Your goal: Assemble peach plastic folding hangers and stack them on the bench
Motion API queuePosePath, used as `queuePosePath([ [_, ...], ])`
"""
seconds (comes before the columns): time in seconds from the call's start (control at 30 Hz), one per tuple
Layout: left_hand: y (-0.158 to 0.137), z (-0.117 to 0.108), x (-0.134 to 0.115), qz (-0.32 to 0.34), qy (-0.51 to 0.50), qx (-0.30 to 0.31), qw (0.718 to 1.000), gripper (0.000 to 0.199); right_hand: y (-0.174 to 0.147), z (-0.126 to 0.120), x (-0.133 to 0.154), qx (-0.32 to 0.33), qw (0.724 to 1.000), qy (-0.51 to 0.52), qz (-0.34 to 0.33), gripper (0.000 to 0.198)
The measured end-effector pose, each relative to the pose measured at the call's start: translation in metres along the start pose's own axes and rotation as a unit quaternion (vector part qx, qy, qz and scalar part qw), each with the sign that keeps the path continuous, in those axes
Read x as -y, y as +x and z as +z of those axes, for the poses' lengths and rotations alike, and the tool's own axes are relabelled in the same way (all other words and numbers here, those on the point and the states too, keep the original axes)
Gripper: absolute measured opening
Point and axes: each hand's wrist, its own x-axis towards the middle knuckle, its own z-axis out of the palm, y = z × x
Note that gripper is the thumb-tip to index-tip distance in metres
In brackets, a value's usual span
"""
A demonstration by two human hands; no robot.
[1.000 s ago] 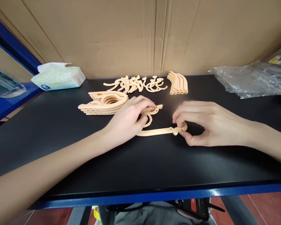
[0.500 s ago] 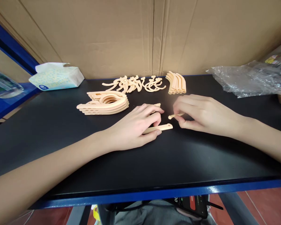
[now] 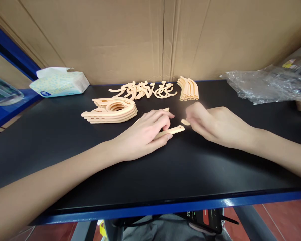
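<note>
Head view: our left hand (image 3: 145, 135), fingers curled, holds a hanger arm (image 3: 177, 129); our right hand (image 3: 214, 125) pinches a small piece (image 3: 185, 122); we seem mid-fitting, which calls for alignment

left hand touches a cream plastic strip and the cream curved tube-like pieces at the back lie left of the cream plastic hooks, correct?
Not left: the head view shows the cream curved tube-like pieces right of the cream plastic hooks. The left hand does touch a cream plastic strip.

Tissue pack (image 3: 60, 83), crumpled clear plastic (image 3: 261, 85), cardboard (image 3: 102, 36) behind, perhaps a bottle (image 3: 5, 93).
</note>
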Motion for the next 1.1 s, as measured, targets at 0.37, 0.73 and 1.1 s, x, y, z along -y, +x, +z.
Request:
queuePosePath([
  [0.37,0.0004,-0.0010,-0.0025,0.014,0.017,-0.033,0.999,0.012,-0.0022,0.0062,-0.0054,-0.003,0.998,0.065,0.013,0.015],
  [0.73,-0.0017,0.0006,-0.0046,0.019,0.068,-0.042,0.997,0.011,-0.0019,0.0050,-0.0045,-0.009,0.989,0.145,0.033,0.010],
  [1.1,-0.0027,0.0008,-0.0099,0.127,0.101,-0.004,0.987,0.014,0.0037,0.0040,-0.0060,-0.007,0.984,0.171,0.045,0.017],
])
